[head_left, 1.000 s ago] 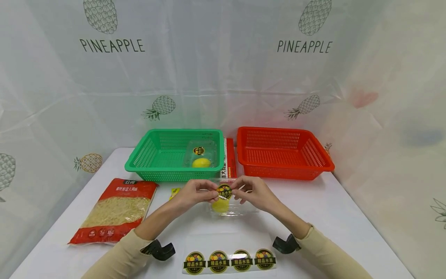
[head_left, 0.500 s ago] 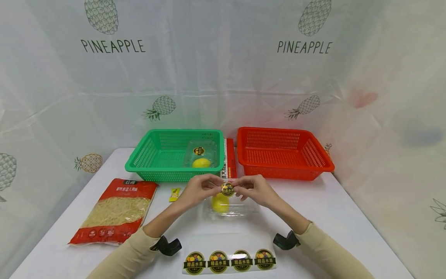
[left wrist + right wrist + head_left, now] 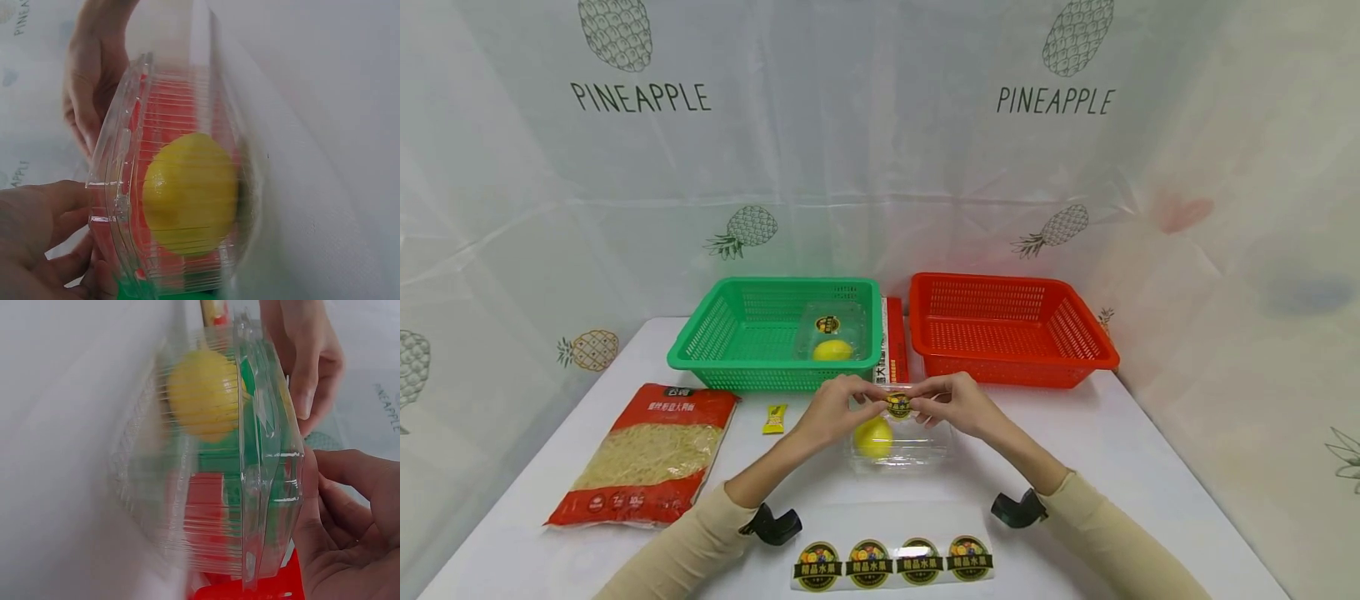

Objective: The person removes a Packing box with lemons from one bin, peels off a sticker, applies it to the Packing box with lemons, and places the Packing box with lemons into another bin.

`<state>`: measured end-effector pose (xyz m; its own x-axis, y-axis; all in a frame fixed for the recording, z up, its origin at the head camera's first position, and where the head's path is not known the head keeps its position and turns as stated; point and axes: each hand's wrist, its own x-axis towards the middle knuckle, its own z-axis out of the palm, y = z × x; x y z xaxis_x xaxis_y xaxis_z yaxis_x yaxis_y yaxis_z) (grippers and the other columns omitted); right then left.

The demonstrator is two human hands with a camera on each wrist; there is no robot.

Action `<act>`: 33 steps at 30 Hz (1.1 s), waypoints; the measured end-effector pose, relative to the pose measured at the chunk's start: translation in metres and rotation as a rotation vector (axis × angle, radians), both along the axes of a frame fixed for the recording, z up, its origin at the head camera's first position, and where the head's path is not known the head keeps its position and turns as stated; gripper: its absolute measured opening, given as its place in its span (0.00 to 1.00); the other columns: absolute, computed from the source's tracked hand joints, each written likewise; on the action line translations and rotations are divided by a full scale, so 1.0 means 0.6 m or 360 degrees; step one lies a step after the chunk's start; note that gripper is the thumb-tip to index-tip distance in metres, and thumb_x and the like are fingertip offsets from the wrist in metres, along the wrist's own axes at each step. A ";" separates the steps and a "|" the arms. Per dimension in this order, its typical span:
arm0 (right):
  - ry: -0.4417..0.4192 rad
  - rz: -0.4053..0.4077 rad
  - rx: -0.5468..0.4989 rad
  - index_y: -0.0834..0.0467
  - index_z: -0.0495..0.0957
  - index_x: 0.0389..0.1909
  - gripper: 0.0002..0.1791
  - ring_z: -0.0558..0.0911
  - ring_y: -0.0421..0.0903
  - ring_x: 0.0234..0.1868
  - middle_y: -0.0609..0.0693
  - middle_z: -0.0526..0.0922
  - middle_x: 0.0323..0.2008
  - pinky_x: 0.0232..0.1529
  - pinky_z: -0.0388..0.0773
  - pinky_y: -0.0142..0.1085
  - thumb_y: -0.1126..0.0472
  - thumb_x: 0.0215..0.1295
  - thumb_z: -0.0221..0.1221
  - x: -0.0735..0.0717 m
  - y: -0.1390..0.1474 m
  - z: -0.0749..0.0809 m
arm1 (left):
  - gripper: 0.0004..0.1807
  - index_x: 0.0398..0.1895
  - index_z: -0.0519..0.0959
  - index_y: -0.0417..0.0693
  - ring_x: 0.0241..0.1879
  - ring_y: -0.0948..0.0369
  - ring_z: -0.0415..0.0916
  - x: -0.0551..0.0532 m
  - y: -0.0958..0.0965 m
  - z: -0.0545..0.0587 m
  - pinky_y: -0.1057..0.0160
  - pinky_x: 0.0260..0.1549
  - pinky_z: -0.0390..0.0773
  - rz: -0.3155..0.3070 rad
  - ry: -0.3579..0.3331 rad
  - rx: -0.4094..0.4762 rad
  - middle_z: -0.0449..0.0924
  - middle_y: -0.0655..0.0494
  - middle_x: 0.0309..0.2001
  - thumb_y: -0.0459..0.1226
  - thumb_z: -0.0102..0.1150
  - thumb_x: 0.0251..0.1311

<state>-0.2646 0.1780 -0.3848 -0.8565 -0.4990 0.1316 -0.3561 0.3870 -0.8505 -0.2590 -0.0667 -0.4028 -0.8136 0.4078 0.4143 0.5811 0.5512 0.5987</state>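
Observation:
In the head view a lidded clear plastic box (image 3: 921, 450) stands on the table, with a lemon (image 3: 873, 438) inside at its left. Over its lid, my left hand (image 3: 838, 408) and right hand (image 3: 958, 406) pinch a round black-and-gold fruit sticker (image 3: 898, 405) from opposite edges. Both wrist views show the box from the side, the lemon (image 3: 190, 194) behind its ribbed wall. Fingers of the left hand (image 3: 44, 231) and the right hand (image 3: 350, 519) are right at the lid; the sticker's face is hidden there.
Near the front lies a sticker sheet (image 3: 887, 517) with a row of round stickers. A green basket (image 3: 775, 379) holds another boxed lemon; a red basket (image 3: 1015, 371) stands right of it. At left are a pasta bag (image 3: 651, 450) and small yellow packet (image 3: 774, 419).
Both hands have shifted slightly with the sticker, which has moved right along the lid. The left forearm has come rightward, uncovering the yellow packet. The box stays roughly in place.

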 end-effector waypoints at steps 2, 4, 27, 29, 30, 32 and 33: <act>-0.0003 -0.0003 0.0016 0.66 0.83 0.47 0.14 0.87 0.48 0.28 0.61 0.88 0.36 0.34 0.86 0.44 0.62 0.64 0.64 -0.003 0.001 -0.001 | 0.09 0.41 0.88 0.51 0.38 0.57 0.77 -0.001 0.001 -0.001 0.63 0.39 0.72 0.0007 0.0013 -0.0014 0.87 0.61 0.39 0.41 0.67 0.60; -0.0004 -0.0002 0.0036 0.66 0.83 0.47 0.13 0.87 0.47 0.28 0.61 0.88 0.35 0.33 0.86 0.44 0.62 0.64 0.64 -0.005 0.001 -0.001 | 0.08 0.40 0.88 0.51 0.38 0.56 0.77 -0.002 0.001 -0.001 0.65 0.38 0.70 0.0007 0.0026 -0.0018 0.87 0.61 0.38 0.41 0.66 0.60; -0.0056 0.0000 0.0109 0.69 0.83 0.47 0.13 0.87 0.60 0.30 0.67 0.86 0.35 0.31 0.86 0.39 0.65 0.65 0.62 -0.012 -0.002 -0.001 | 0.07 0.38 0.89 0.51 0.38 0.55 0.75 -0.001 0.006 -0.002 0.66 0.37 0.68 0.0040 0.0083 -0.0073 0.86 0.61 0.34 0.41 0.68 0.58; -0.0056 0.0001 0.0119 0.71 0.82 0.47 0.13 0.86 0.62 0.31 0.69 0.86 0.36 0.31 0.86 0.41 0.66 0.66 0.61 -0.009 -0.004 0.002 | 0.07 0.37 0.89 0.51 0.37 0.55 0.75 0.000 0.007 -0.002 0.66 0.37 0.68 0.0038 0.0090 -0.0074 0.86 0.61 0.34 0.41 0.69 0.57; -0.0059 0.0003 0.0121 0.72 0.82 0.47 0.13 0.86 0.63 0.31 0.70 0.85 0.36 0.32 0.86 0.42 0.67 0.66 0.61 -0.007 -0.006 0.006 | 0.07 0.37 0.89 0.51 0.37 0.56 0.75 0.000 0.007 -0.002 0.66 0.37 0.68 0.0039 0.0090 -0.0074 0.86 0.61 0.34 0.41 0.69 0.57; -0.0070 0.0010 0.0117 0.73 0.81 0.46 0.13 0.86 0.64 0.31 0.71 0.85 0.36 0.33 0.86 0.44 0.68 0.66 0.60 0.002 -0.010 0.018 | 0.07 0.37 0.89 0.51 0.38 0.55 0.75 0.000 0.008 -0.002 0.66 0.37 0.68 0.0037 0.0090 -0.0074 0.86 0.60 0.34 0.40 0.69 0.57; -0.0075 0.0013 0.0113 0.73 0.81 0.46 0.13 0.85 0.65 0.32 0.72 0.85 0.36 0.33 0.86 0.44 0.69 0.65 0.60 0.007 -0.012 0.025 | 0.07 0.37 0.89 0.51 0.38 0.55 0.75 0.001 0.008 -0.001 0.66 0.37 0.68 0.0037 0.0089 -0.0075 0.86 0.60 0.34 0.40 0.69 0.57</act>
